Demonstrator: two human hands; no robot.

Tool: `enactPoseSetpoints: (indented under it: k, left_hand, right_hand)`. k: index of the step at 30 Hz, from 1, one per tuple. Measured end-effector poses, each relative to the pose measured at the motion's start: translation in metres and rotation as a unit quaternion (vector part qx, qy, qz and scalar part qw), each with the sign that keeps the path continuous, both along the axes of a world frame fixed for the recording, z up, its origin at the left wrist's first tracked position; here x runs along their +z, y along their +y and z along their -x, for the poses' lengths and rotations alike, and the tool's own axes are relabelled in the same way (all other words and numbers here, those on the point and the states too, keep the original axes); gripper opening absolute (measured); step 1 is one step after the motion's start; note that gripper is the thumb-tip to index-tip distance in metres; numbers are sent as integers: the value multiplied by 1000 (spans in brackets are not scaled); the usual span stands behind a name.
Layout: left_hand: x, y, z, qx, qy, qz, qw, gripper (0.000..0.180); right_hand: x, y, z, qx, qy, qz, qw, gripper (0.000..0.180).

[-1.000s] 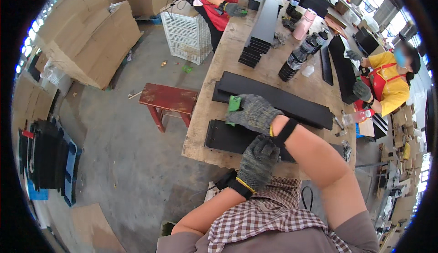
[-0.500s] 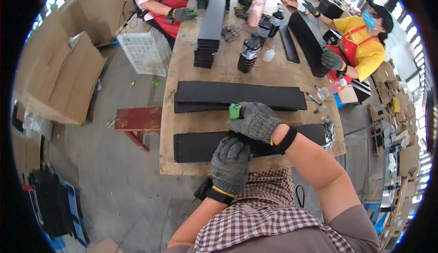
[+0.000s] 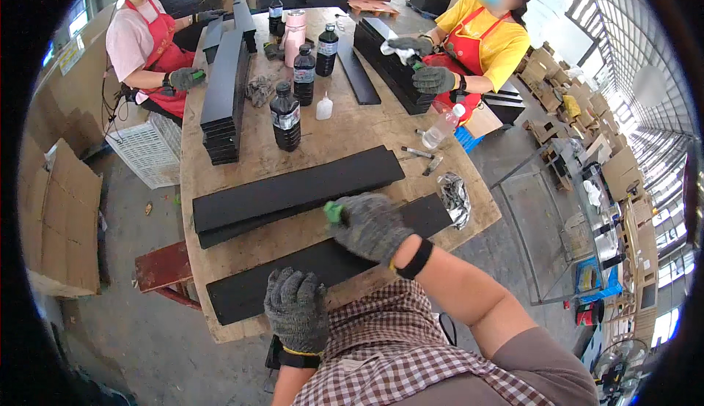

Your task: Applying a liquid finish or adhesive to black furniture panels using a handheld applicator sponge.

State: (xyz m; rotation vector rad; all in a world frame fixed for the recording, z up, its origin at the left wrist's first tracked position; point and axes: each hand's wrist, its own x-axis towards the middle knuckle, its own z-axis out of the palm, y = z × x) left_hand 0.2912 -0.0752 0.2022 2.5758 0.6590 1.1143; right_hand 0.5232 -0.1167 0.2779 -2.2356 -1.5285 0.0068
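Note:
A long black board (image 3: 253, 286) lies along the near edge of the wooden table. My left hand (image 3: 297, 309), in a grey knit glove, has its fingers curled over the board's near edge, left of the middle. Above the board's middle is my gloved right hand (image 3: 370, 229), slightly blurred, its fingers bent together. A small green piece (image 3: 335, 212) shows at its fingertips; whether it is a pad or a wrapping I cannot make out. Just beyond, another set of black boards (image 3: 293, 192) lies stacked, slightly askew. Crumpled silver foil (image 3: 455, 199) sits by the near board's right end.
Dark bottles (image 3: 285, 119), a pink flask (image 3: 295, 36) and a small white bottle (image 3: 324, 107) stand mid-table. A tall board stack (image 3: 224, 105) is at the left. Two co-workers handle boards across the table. A clear bottle (image 3: 444, 126) leans at the right; a red bench (image 3: 163, 265) stands left.
My view has swung to the right, so the table appears tilted and shifted left. Both my hands stay by the near board. The right-hand co-worker's hands have come closer together, with a white cloth showing.

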Motion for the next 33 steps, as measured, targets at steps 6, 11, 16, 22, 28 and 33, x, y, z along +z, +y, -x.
enactPoseSetpoints:
  k: [6, 11, 16, 22, 28, 33]
  left_hand:
    - [-4, -5, -7, 3, -2, 0, 1000, 33]
    - [-1, -3, -5, -1, -3, -3, 1000, 30]
    - [-3, -2, -7, 0, -10, -12, 1000, 29]
    - [-1, 0, -9, -23, -16, -8, 1000, 27]
    - [-3, -2, -7, -5, 8, -26, 1000, 30]
    - [-5, 0, -6, -15, 6, -15, 1000, 29]
  right_hand:
    - [15, -88, -124, -221, -96, 219, 945, 33]
    - [0, -148, -187, -268, 208, 15, 941, 34]
    - [-29, -162, -163, -226, 402, -168, 871, 36]
    - [-11, -204, -162, -223, 427, -79, 873, 37]
    - [-29, -189, -141, -216, 501, -241, 802, 35]
    - [-20, -226, -129, -239, 421, -156, 861, 23]
